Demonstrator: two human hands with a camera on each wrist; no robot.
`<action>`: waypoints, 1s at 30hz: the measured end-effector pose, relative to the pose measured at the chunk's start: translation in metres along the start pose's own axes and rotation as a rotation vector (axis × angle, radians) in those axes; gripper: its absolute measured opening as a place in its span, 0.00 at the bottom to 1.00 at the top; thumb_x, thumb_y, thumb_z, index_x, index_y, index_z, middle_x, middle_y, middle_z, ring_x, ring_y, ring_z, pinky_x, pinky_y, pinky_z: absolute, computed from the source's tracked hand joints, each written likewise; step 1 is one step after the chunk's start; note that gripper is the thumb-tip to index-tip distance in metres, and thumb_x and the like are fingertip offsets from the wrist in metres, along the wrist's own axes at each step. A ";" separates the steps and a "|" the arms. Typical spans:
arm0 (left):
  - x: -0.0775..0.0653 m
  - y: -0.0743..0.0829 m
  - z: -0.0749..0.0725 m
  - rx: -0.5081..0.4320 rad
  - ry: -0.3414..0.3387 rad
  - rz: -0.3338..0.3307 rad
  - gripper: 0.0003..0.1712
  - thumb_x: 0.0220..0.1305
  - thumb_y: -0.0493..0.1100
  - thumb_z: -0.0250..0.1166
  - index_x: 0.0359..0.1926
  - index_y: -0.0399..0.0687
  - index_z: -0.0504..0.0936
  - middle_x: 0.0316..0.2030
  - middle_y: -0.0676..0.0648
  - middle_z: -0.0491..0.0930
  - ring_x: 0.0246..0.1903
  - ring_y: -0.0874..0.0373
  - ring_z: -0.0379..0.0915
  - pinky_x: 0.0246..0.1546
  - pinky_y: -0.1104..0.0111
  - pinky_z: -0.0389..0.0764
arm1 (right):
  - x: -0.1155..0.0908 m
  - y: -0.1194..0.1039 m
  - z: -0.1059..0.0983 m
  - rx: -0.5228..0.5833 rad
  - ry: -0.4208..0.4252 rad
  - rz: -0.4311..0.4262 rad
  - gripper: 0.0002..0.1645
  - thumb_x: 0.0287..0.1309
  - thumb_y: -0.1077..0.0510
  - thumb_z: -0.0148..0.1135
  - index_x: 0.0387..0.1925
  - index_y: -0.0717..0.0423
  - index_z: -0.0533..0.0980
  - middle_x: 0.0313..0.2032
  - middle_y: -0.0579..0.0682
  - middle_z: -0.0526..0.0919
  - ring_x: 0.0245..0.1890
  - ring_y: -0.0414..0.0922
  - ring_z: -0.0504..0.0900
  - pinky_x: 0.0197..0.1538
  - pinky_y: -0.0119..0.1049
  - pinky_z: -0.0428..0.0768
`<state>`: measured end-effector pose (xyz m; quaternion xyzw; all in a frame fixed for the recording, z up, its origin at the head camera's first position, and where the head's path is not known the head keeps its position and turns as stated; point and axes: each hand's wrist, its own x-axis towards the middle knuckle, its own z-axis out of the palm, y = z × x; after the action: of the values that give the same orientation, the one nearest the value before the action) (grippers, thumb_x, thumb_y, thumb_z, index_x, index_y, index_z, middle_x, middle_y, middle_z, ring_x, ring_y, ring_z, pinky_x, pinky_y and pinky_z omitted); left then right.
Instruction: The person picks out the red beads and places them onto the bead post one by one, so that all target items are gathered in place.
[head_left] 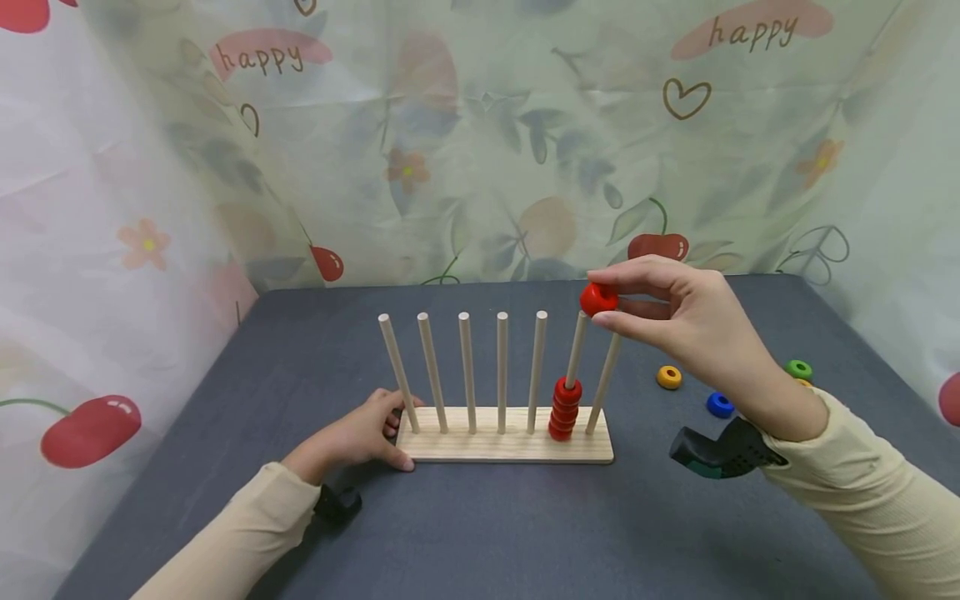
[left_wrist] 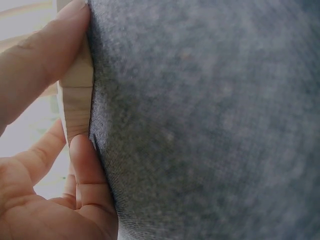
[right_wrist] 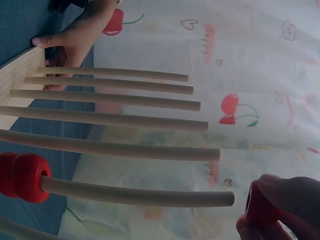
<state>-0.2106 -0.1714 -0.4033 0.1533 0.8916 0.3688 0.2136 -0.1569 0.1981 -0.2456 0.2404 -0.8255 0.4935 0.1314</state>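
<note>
A pale wooden peg rack (head_left: 502,447) stands on the dark table, with a row of several upright pegs. Its left end is gripped by the left hand (head_left: 367,433), thumb at the front edge and fingers behind; the left wrist view shows the base's wooden end (left_wrist: 77,105) between thumb and fingers. The right hand (head_left: 678,310) pinches a red ring bead (head_left: 597,299) at the top of the second peg from the right. In the right wrist view the bead (right_wrist: 261,206) is just off the peg tip (right_wrist: 227,198). Several red beads (head_left: 565,408) are stacked low on that peg.
To the right of the rack lie a yellow ring (head_left: 670,377), a blue ring (head_left: 720,405) and a green ring (head_left: 798,369), with another yellow one partly hidden by the right wrist. A printed curtain (head_left: 480,142) hangs behind the table (head_left: 315,358).
</note>
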 end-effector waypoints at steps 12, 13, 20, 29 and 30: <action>0.000 0.000 0.000 0.015 -0.001 0.008 0.45 0.42 0.38 0.80 0.63 0.45 0.70 0.47 0.40 0.63 0.43 0.51 0.63 0.46 0.61 0.69 | 0.003 -0.003 -0.002 -0.043 -0.068 -0.010 0.23 0.52 0.63 0.71 0.52 0.51 0.81 0.47 0.48 0.82 0.46 0.34 0.84 0.47 0.27 0.79; -0.001 0.000 0.000 0.018 -0.001 0.010 0.45 0.42 0.38 0.80 0.63 0.45 0.70 0.47 0.40 0.63 0.43 0.51 0.63 0.45 0.60 0.69 | 0.003 -0.003 -0.002 -0.046 -0.072 -0.008 0.22 0.52 0.63 0.71 0.52 0.51 0.81 0.47 0.48 0.82 0.46 0.34 0.84 0.47 0.28 0.79; -0.002 0.003 0.000 0.017 0.001 0.010 0.45 0.42 0.38 0.80 0.63 0.44 0.70 0.48 0.40 0.63 0.43 0.50 0.63 0.45 0.61 0.69 | 0.004 -0.003 -0.001 -0.104 -0.085 0.014 0.22 0.52 0.60 0.71 0.51 0.49 0.81 0.47 0.46 0.82 0.47 0.32 0.83 0.46 0.26 0.78; -0.002 0.003 0.000 0.023 -0.002 0.013 0.45 0.42 0.38 0.80 0.63 0.44 0.70 0.48 0.39 0.63 0.44 0.50 0.64 0.46 0.60 0.69 | 0.005 -0.004 -0.002 -0.133 -0.101 0.029 0.21 0.53 0.58 0.72 0.51 0.49 0.81 0.47 0.46 0.82 0.46 0.31 0.83 0.46 0.25 0.78; -0.002 0.003 -0.001 0.025 -0.002 0.011 0.45 0.42 0.38 0.80 0.63 0.44 0.70 0.48 0.40 0.63 0.44 0.50 0.64 0.46 0.60 0.69 | 0.006 -0.004 -0.002 -0.134 -0.102 0.028 0.21 0.53 0.58 0.72 0.51 0.49 0.81 0.47 0.46 0.82 0.46 0.31 0.83 0.46 0.25 0.78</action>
<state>-0.2089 -0.1705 -0.4001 0.1610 0.8951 0.3587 0.2105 -0.1597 0.1965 -0.2392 0.2443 -0.8656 0.4259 0.0984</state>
